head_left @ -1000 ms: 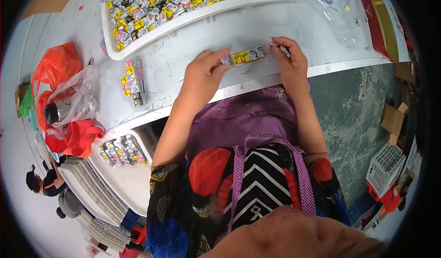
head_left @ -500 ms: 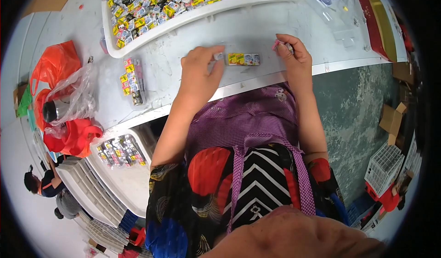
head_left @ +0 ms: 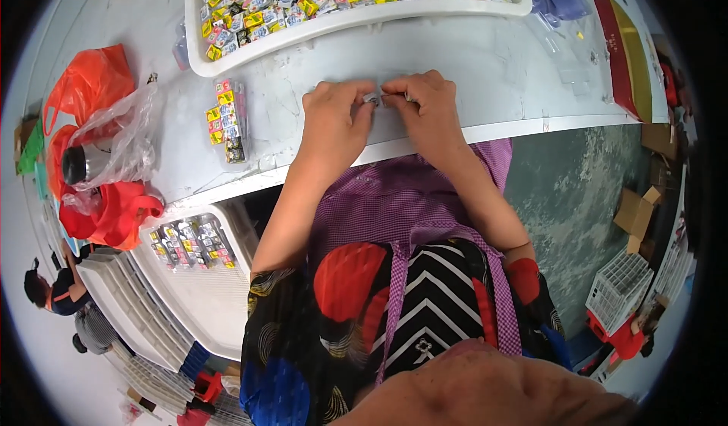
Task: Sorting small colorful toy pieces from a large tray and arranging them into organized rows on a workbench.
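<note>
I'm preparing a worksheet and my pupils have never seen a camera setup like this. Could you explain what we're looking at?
There is no robot here, just a person using two bare hands. The camera sits on the person's head and looks down through a fisheye lens, so straight edges bend near the rim.

The left hand pinches a small greyish piece. The right hand is close beside it; whether its fingers grip anything is hard to tell.

On the pale table stands a white tray full of tiny colourful packs. To the left lie a neat cluster of packs and an orange-red bag. At the far right is a red-and-gold box.
</note>
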A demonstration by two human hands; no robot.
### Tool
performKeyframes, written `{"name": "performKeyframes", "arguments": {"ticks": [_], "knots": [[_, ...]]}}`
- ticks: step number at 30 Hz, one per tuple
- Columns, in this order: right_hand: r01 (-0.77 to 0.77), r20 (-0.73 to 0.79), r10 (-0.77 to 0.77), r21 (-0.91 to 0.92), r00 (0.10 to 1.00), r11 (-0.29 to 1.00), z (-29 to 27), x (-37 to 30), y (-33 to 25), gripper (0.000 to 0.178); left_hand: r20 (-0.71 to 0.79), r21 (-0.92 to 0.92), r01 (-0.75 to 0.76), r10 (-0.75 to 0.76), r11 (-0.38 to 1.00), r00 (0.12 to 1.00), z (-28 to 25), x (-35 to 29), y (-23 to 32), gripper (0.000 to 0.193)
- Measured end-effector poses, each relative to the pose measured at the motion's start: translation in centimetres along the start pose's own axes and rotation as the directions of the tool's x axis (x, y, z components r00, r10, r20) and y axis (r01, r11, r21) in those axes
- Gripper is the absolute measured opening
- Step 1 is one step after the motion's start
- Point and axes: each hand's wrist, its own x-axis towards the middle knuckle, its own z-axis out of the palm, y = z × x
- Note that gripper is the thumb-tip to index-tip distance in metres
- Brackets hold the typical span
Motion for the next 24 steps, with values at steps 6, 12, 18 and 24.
{"name": "performKeyframes", "arguments": {"ticks": [6, 12, 18, 24], "knots": [[0.102, -0.064, -0.125, -0.282, 0.99, 0.954, 0.5, -0.4, -0.4, 0.015, 0.012, -0.032, 0.054, -0.054, 0.998, 0.998, 0.0, 0.2, 0.1, 0.015], [0.097, -0.024, -0.109, -0.289, 0.994, 0.952, -0.2, -0.3, 0.2, 0.018, -0.029, 0.024, -0.034, 0.035, 0.999, 0.999, 0.4, 0.6, -0.2, 0.013], [-0.022, -0.197, 0.047, 0.127, 0.979, 0.992, -3.0, -0.4, 1.6, 0.018, 0.005, 0.052, -0.074, 0.073, 0.996, 0.997, 0.8, 0.6, 0.1, 0.015], [0.055, -0.172, -0.086, -0.18, 0.981, 0.982, -2.4, -0.9, 2.4, 0.02, 0.055, 0.115, -0.15, 0.145, 0.982, 0.988, 1.2, 0.4, 0.3, 0.018]]}}
